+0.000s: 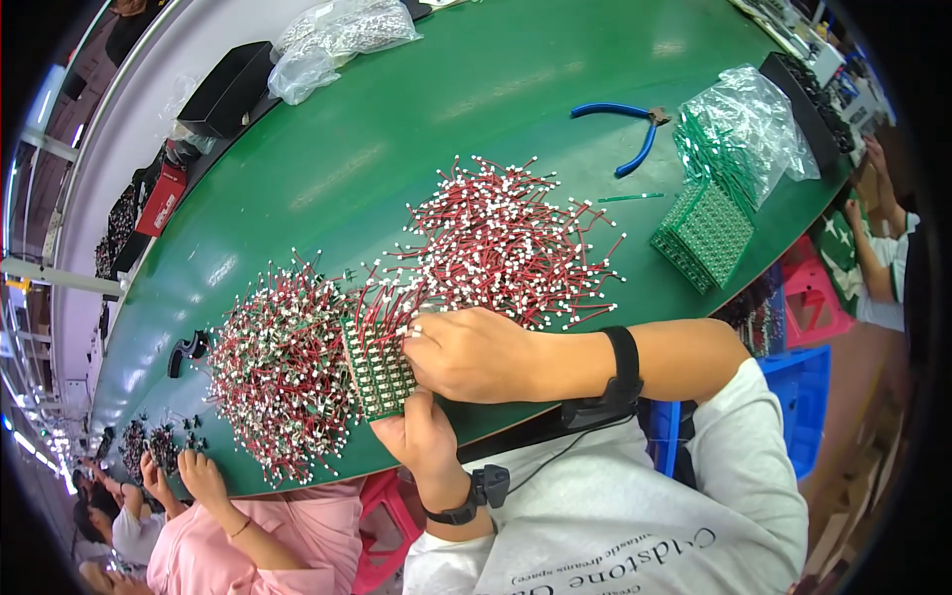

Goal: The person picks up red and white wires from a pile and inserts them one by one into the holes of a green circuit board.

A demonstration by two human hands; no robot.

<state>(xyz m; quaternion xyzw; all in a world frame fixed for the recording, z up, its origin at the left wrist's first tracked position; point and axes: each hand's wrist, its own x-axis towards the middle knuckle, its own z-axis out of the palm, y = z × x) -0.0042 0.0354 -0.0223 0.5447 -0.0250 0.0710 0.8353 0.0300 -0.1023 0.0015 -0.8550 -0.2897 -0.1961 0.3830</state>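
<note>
Head view: green circuit board [382,385] above the near part of the worktop [347,198], red wires [375,305] over its upper end. Left hand [421,434] pinches its lower corner. Right hand [464,353] curled at its right side, fingertips partly hidden; cannot tell whether they grip. Wire heaps left [283,377] and beyond [496,248]. Far left: clear bag [342,50] of pale parts; black bin [226,94], contents indistinct. Blue bin [808,407], lower right.

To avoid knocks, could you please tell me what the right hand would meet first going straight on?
Pointing left, the right hand would probably meet the green circuit-board panel beside it, though depth is unclear.
</note>
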